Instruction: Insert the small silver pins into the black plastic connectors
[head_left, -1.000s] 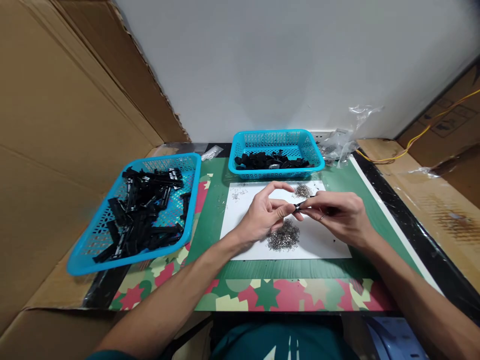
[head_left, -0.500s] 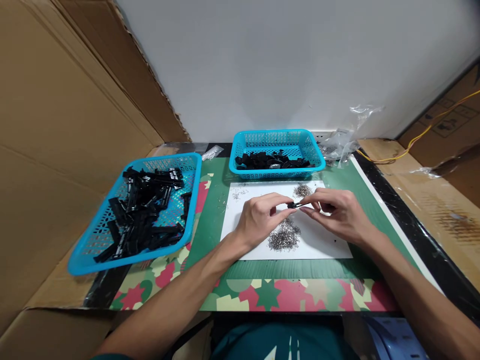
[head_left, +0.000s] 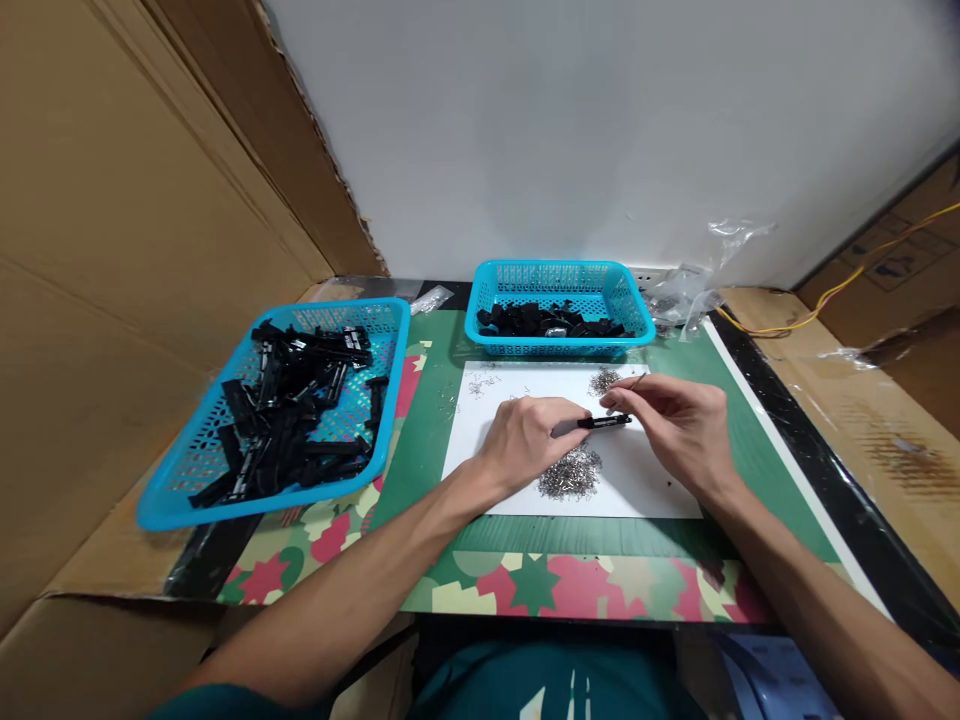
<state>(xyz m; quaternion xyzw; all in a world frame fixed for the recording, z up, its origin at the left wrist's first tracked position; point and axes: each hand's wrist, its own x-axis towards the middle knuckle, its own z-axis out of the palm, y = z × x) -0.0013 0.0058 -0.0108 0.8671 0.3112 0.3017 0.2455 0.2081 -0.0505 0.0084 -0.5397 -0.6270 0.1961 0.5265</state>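
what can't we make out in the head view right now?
Head view:
- Black plastic part: left end hidden by the left grip.
- Right grip: what, if anything, it pinches is too small to tell.
- Pile of metal pieces: individual shapes too small.
- Yellow cable: cut off by the right edge.

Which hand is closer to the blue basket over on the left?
Left. The left hand is above the white sheet, right of the blue basket; the right hand is farther right, beyond the left one.
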